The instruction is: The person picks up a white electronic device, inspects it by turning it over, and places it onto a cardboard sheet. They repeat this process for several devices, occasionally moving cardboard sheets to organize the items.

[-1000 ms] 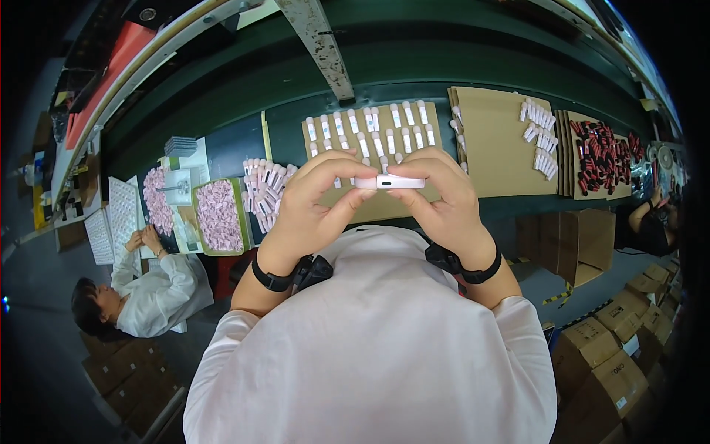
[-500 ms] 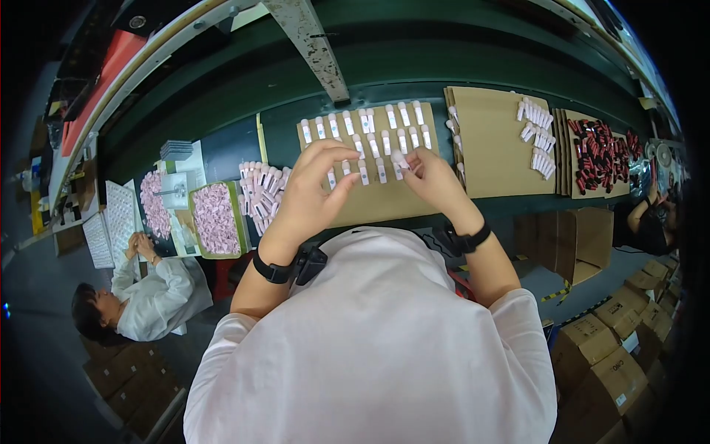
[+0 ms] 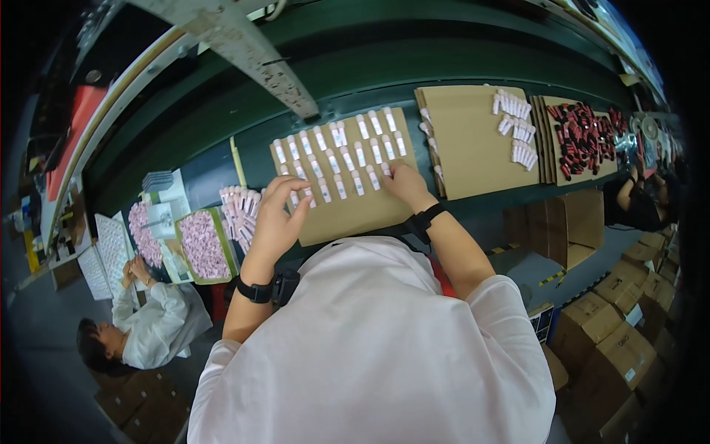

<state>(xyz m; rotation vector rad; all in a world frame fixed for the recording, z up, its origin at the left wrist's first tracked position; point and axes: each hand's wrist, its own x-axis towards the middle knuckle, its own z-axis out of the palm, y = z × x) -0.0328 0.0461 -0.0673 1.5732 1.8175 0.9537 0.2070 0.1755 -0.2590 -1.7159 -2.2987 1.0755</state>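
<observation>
Small pink-capped tubes with pale bodies, like lip gloss tubes (image 3: 360,154), lie in three rows on a brown cardboard sheet (image 3: 347,220). At the right end of the front row, my right hand (image 3: 407,186) is closed, its fingertips pinching the cap end of a tube (image 3: 387,172). Over the left end of that row is my left hand (image 3: 275,226), fingers curved and thumb held apart. A tube (image 3: 310,197) shows in the gap between that thumb and fingers, lying on the sheet. My left palm hides part of the sheet's left edge.
Piled tubes (image 3: 240,214) and a green-rimmed tray (image 3: 229,255) of small pink pieces stand to the left, near a co-worker (image 3: 159,318). At right are stacked cardboard sheets (image 3: 473,163) with more tubes, red-and-black pieces (image 3: 584,140) and an open carton (image 3: 566,229). A metal post (image 3: 259,59) rises behind.
The whole view has shifted and tilted, so the sheet appears farther left. My right hand has lowered its tube to the front row's right end. My left hand stays by the left end.
</observation>
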